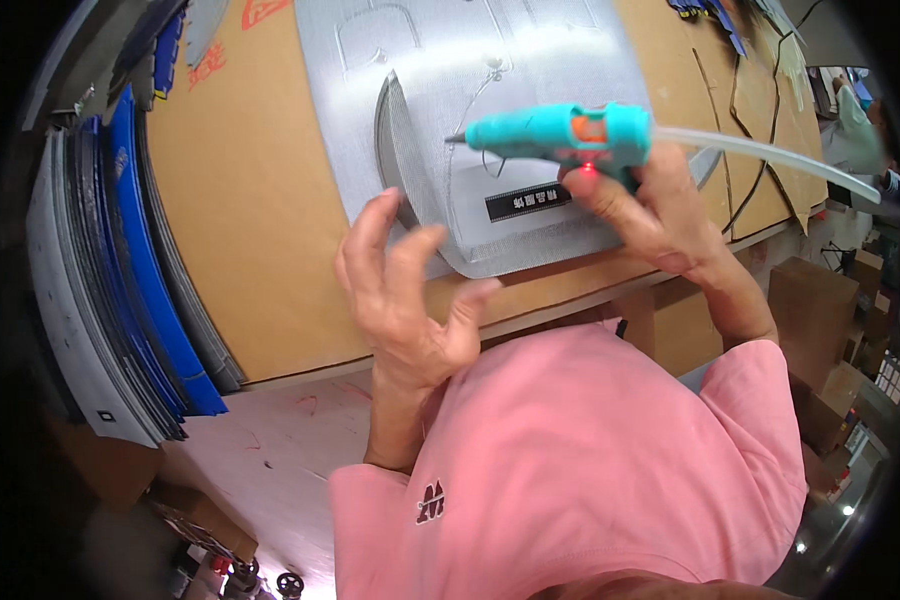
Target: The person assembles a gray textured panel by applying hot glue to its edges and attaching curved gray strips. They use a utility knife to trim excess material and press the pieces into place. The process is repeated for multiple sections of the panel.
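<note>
the right hand (635, 205) is the grip clamped around the handle of a teal glue gun (560, 135), forefinger by the trigger where a small red light glows. the gun lies level just above the knuckles, its nozzle pointing away to the person's left, the tip hovering over a silver panel (450, 60); whether it touches cannot be told. a clear glue stick (770, 152) runs out behind the gun, to the right of the grip.

the left hand (400, 290) sits lower and to the left of that grip, fingers apart and curled, holding nothing; its fingertips (378, 205) rest at the panel's near edge, close to a curved grey mesh piece (400, 150) that lies on the panel left of the nozzle. a thin wire loop hangs under the gun, and a black label (527, 202) lies on the panel just left of the right hand.

the panel rests on brown cardboard (240, 200) covering the bench. far left of both hands stands a stack of blue and grey sheets (130, 300).
</note>
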